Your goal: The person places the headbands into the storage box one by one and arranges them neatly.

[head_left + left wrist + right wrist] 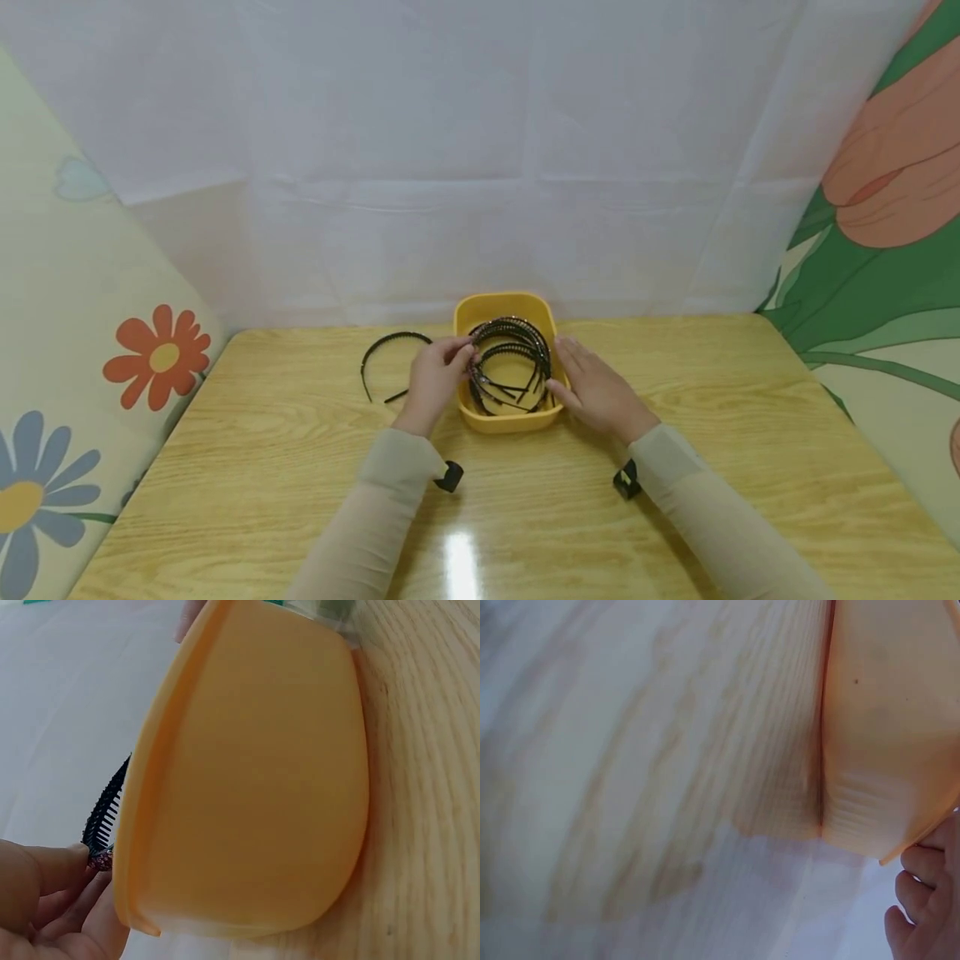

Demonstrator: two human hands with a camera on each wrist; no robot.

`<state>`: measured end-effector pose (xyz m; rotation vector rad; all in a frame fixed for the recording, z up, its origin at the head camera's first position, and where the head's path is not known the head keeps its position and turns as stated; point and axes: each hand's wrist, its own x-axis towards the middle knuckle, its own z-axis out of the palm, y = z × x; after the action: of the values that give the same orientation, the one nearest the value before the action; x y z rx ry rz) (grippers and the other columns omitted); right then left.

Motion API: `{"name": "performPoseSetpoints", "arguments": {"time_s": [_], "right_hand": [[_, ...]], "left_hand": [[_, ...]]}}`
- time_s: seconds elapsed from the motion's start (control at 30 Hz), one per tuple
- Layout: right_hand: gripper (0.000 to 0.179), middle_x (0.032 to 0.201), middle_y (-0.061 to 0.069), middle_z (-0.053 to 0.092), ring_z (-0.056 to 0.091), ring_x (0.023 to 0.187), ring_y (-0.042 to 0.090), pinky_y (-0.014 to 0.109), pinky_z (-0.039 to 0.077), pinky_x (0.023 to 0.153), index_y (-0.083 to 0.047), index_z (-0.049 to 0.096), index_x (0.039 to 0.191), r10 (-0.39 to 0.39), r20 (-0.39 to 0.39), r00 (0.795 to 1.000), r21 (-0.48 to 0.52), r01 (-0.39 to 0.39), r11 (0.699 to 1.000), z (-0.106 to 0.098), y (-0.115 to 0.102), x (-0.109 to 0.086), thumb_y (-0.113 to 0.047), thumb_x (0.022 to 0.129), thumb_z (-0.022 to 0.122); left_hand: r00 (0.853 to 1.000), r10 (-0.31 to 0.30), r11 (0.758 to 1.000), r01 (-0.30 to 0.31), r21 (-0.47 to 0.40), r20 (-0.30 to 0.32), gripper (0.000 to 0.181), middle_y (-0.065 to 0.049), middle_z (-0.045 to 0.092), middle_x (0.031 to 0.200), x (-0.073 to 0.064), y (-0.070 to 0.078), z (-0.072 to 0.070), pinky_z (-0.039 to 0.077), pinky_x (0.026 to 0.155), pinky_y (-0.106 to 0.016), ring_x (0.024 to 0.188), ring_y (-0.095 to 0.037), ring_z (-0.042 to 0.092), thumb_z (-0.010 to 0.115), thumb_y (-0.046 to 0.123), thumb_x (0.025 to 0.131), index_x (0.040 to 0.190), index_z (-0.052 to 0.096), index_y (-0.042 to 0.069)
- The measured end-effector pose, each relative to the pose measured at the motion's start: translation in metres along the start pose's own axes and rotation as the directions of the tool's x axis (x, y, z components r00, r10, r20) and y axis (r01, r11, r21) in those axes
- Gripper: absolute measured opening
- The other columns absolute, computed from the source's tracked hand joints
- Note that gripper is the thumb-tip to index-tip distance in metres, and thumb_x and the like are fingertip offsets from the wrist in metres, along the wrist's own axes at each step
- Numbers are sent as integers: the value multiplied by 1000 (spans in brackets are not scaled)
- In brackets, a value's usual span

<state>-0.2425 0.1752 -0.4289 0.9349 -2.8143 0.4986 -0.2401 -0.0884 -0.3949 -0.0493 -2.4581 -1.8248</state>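
Note:
A yellow plastic bin (510, 423) on the table holds several dark toothed headbands (536, 337), nested in rings. At the bin's left rim, my left hand (438, 375) pinches a glittery headband (105, 814) between thumb and fingers; its comb teeth show above the rim in the left wrist view. My right hand (600, 392) lies along the bin's right side, fingers extended and together, the thumb over the rim. One more black headband (393, 337) lies on the table left of the bin, partly hidden behind my left hand.
The wood-grain table (300, 467) runs up to a white sheet (390, 167) behind the bin. Flower-patterned panels stand on the left (67, 275) and right (892, 292). A black strap device (450, 477) sits at each wrist.

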Motion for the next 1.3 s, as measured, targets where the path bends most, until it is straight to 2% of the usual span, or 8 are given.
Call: {"name": "performPoseSetpoints", "arguments": {"time_s": [0.17,0.23,0.37,0.5,0.7,0.9,1.1,1.3], "right_hand": [[70,164,24,20,20,152,40,53,22,124,8,21,158,0,-1,1000,-2,0,1000,0,0,0,-39,110,42],[70,164,24,20,20,152,40,52,22,124,8,21,158,-2,-2,1000,-5,2,1000,1,0,0,-40,110,41],[70,164,24,20,19,152,39,51,20,124,7,20,158,-2,0,1000,-6,2,1000,1,0,-1,-39,110,41],[70,164,24,21,20,152,40,52,21,124,8,20,157,-7,-4,1000,-3,7,1000,2,0,-1,-39,110,41],[70,163,25,22,21,152,40,52,22,124,8,22,157,-15,-10,1000,-4,15,1000,2,0,0,-39,110,42],[70,164,24,21,20,152,39,51,20,124,8,21,157,-10,-10,1000,1,10,1000,3,2,0,-39,110,41],[69,163,25,23,22,151,41,52,21,124,8,21,157,-11,-12,1000,0,11,1000,3,2,0,-38,110,41],[70,164,24,23,22,151,40,52,21,124,8,21,157,-12,-12,1000,-38,12,999,3,3,1,-40,110,40]], "left_hand": [[999,45,991,-42,125,-18,30,-18,72,108,-2,3,4,62,80,-32,98,-27,69,56,9,105,131,65,-4],[997,71,980,-66,189,-23,30,-17,73,106,-3,3,5,62,78,-33,94,-26,69,56,9,105,130,66,-3],[994,108,942,-95,321,-23,29,-13,74,105,-4,5,8,60,75,-34,91,-23,69,58,12,105,129,67,-1],[992,122,917,-105,384,-20,28,-13,74,106,-4,5,9,59,76,-35,92,-24,69,59,13,104,128,69,0],[986,167,896,-146,419,-15,26,-16,73,115,-5,6,10,60,82,-40,99,-27,70,62,9,102,125,70,-1],[981,194,884,-171,435,-10,31,-17,71,121,-6,4,10,60,90,-40,107,-30,69,63,8,101,130,66,-2],[987,163,902,-145,406,-9,35,-19,69,124,-8,7,5,59,93,-41,112,-31,68,61,12,103,135,62,-2],[987,158,918,-136,372,-30,35,-20,67,126,-7,6,-3,58,96,-40,116,-34,66,58,13,103,134,62,-3]]}}
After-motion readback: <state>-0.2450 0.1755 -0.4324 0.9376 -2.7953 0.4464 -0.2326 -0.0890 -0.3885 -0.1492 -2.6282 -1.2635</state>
